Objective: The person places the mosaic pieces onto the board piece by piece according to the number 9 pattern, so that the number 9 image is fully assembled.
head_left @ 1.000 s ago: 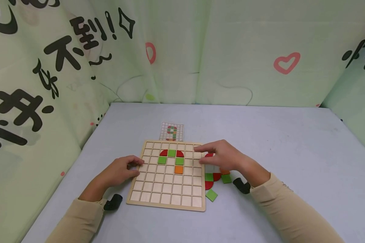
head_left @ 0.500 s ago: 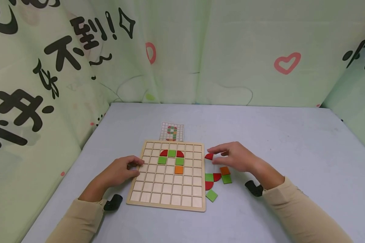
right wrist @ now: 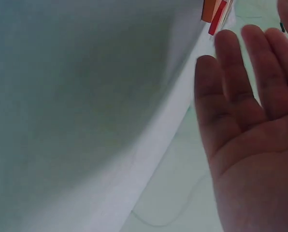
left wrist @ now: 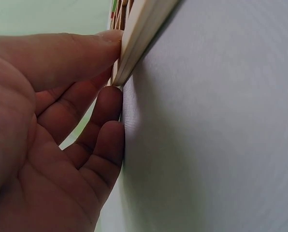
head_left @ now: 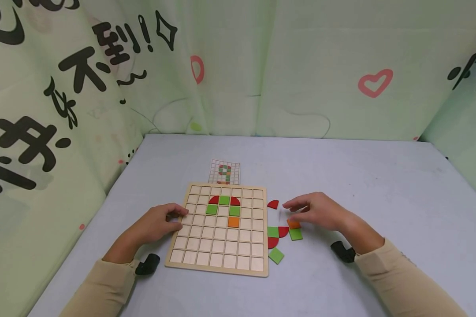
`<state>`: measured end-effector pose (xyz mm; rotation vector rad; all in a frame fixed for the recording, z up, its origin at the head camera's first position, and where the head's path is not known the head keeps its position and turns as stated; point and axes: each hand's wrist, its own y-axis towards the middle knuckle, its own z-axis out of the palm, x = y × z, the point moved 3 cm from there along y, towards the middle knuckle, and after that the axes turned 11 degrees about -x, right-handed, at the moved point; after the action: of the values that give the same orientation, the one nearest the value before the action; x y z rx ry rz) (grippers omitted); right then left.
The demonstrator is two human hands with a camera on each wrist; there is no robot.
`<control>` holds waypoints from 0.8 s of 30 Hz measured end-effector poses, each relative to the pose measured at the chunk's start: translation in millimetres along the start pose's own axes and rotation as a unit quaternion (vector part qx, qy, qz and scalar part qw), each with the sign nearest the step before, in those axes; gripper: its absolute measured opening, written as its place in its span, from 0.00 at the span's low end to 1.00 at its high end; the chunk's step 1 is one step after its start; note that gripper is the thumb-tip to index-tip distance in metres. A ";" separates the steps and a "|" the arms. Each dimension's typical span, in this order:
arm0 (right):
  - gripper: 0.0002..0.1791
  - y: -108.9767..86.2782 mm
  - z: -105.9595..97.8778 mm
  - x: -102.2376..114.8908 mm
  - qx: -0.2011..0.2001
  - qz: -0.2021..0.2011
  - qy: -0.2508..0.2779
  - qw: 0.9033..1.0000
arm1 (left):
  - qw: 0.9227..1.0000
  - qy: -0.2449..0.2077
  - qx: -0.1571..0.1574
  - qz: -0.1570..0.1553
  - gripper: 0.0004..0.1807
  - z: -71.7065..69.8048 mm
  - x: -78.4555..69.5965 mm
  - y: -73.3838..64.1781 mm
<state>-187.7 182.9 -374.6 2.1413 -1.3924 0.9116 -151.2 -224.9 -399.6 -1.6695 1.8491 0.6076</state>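
A wooden grid board lies on the table, with red quarter-round, green square and orange square tiles set in its upper cells. At its left edge rests my left hand; in the left wrist view the thumb touches the board's side and the other fingers are loosely bent. My right hand hovers right of the board, its thumb by an orange square tile, partly covered. The right wrist view shows its fingers extended, nothing in the palm. A red quarter-round tile lies just left of its fingertips.
Beside the board's right edge are loose tiles: a green square, red quarter-rounds, and another green square. A small gridded pattern card lies behind the board. Printed curtains hang behind the table.
My right hand has moved right and toward me, from over the board's right side to the loose tiles by the orange square. The left hand has not moved.
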 end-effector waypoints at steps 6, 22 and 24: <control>0.23 -1.6 5.2 -4.9 0.018 0.016 -0.011 1.000 | 1.000 0.001 -0.001 -0.001 0.15 1.1 1.1 -0.4; 0.22 -0.8 10.0 -5.9 0.040 0.014 -0.060 0.997 | 1.000 -0.001 -0.001 0.013 0.14 1.8 3.5 0.5; 0.23 -0.7 10.0 -6.1 0.041 0.015 -0.060 0.997 | 1.000 0.000 -0.001 0.012 0.14 1.8 3.4 0.7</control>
<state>-185.9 180.5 -385.9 2.2757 -1.4713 0.8788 -151.9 -226.1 -403.2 -1.6513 1.8707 0.6189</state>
